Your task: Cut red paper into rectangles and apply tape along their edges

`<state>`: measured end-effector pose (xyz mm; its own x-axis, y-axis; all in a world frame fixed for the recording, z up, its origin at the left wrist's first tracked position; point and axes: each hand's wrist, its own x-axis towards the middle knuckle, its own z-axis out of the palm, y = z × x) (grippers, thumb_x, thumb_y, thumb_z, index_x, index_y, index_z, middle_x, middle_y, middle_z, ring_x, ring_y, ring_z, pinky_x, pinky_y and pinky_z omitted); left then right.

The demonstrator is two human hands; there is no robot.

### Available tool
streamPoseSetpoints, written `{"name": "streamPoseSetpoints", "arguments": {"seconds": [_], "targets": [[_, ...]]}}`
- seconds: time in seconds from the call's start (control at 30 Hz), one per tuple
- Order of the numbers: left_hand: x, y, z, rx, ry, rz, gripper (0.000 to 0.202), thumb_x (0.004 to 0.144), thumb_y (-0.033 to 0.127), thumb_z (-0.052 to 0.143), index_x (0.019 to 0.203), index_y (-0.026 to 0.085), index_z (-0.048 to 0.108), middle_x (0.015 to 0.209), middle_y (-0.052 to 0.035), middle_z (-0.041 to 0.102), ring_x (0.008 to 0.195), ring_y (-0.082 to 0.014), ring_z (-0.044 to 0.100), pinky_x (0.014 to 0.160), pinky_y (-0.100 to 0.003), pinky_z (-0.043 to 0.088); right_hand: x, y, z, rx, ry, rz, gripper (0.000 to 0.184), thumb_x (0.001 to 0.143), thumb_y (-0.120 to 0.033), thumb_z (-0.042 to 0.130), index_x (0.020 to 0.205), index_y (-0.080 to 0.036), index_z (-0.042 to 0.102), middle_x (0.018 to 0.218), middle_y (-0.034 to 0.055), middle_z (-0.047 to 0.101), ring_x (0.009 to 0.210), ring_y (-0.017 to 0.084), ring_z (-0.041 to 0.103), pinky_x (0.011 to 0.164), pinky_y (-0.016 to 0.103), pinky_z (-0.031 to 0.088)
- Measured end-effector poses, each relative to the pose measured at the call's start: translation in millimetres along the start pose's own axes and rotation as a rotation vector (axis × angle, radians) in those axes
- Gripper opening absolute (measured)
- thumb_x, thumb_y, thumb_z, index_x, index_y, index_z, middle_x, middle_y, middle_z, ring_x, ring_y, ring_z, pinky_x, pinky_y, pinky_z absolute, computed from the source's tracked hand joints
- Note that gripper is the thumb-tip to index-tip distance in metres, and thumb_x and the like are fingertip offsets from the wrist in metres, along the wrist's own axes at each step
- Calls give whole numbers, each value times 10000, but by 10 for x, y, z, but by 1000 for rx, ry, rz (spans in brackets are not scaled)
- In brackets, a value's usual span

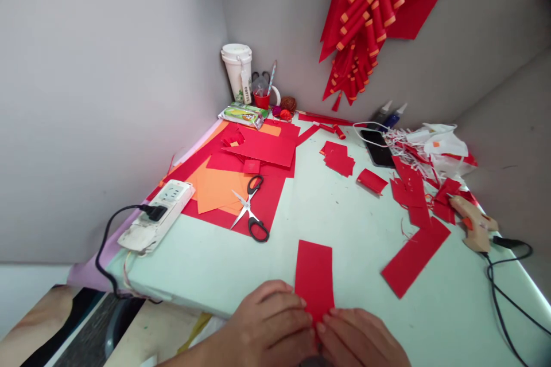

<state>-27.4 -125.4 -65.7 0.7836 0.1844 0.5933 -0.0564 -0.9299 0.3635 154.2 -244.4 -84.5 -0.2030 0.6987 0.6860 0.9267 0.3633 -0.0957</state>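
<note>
A red paper strip (314, 275) lies flat on the pale green table (344, 223) near its front edge. My left hand (269, 327) and my right hand (357, 338) meet at the strip's near end, fingers curled and pressed on the paper. Black-handled scissors (251, 209) lie apart, to the upper left, on red and orange sheets (241, 178).
A white power strip (157, 215) with a black plug sits at the left edge. Red paper pieces (415, 255) and a glue gun (473, 221) with its cable lie on the right. A phone (376, 149), a white cup (238, 71) and glue bottles stand at the back. Red rolled decorations (374, 6) hang on the wall.
</note>
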Motion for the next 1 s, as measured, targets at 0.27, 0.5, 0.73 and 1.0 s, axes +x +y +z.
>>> {"name": "streamPoseSetpoints", "arguments": {"seconds": [0.27,0.5,0.73,1.0], "targets": [[789,61,-437,-327,218,-391,60,904,246,600,900,200,639,801,-7,707,768,-133,649,764,-255,507,853,149,-454,231,130,418,102,890,-196,594,912,-238,684,797,2,724,703,132,670,650,228,529],[868,-72,-410,-689,-97,-1001,186,851,359,622,796,184,654,772,13,681,718,-131,609,637,-208,467,880,479,-240,610,328,1230,290,848,-508,630,913,-231,689,570,-41,574,512,116,535,484,216,446],[778,-185,-387,-574,-262,-994,163,844,309,588,783,199,693,742,24,682,709,-139,591,629,-220,423,711,635,-326,674,-54,1256,307,817,-494,645,946,-218,683,789,17,663,625,143,566,493,227,422],[847,-265,-441,-590,-216,-1062,124,785,299,653,857,201,681,785,21,678,772,-152,622,672,-220,462,466,648,-218,749,74,1415,323,763,-519,685,816,-202,650,626,-23,535,556,128,478,481,232,382]]}}
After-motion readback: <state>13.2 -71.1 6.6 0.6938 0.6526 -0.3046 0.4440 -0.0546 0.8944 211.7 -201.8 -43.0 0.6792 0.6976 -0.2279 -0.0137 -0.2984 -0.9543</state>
